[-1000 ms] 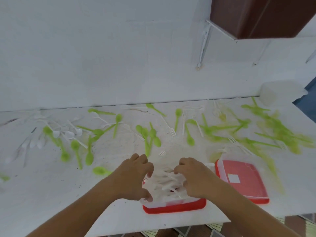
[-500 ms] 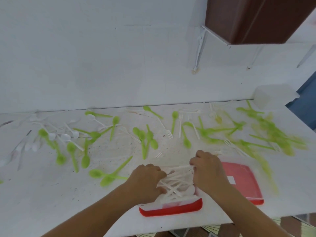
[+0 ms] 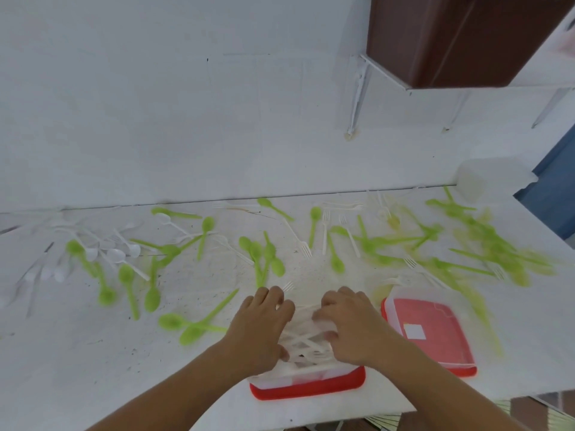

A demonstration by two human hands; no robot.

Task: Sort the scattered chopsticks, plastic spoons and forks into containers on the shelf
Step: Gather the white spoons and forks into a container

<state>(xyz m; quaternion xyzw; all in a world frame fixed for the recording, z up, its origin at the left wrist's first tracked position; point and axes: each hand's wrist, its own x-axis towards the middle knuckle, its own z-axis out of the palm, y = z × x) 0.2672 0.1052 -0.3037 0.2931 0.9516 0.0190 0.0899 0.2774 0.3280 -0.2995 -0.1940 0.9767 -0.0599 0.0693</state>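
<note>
A red container (image 3: pixel 308 388) stands at the shelf's front edge, heaped with white plastic forks (image 3: pixel 306 339). My left hand (image 3: pixel 261 329) grips the left side of the heap with curled fingers. My right hand (image 3: pixel 350 326) grips the right side. Green spoons (image 3: pixel 193 328) lie just left of the container, and many more (image 3: pixel 261 256) are strewn across the white shelf (image 3: pixel 77 353). A few white forks (image 3: pixel 324 231) lie among them. White spoons (image 3: pixel 115 255) cluster at the far left.
A second red container with a clear lid (image 3: pixel 432 331) sits just right of the first. A translucent tub (image 3: pixel 491 178) stands at the back right. A brown cabinet (image 3: pixel 460 38) hangs above on white brackets. The shelf's front edge runs close under the containers.
My right hand has come in from the container's far right corner toward the left hand, so both now squeeze the fork heap from either side. The view has tilted slightly.
</note>
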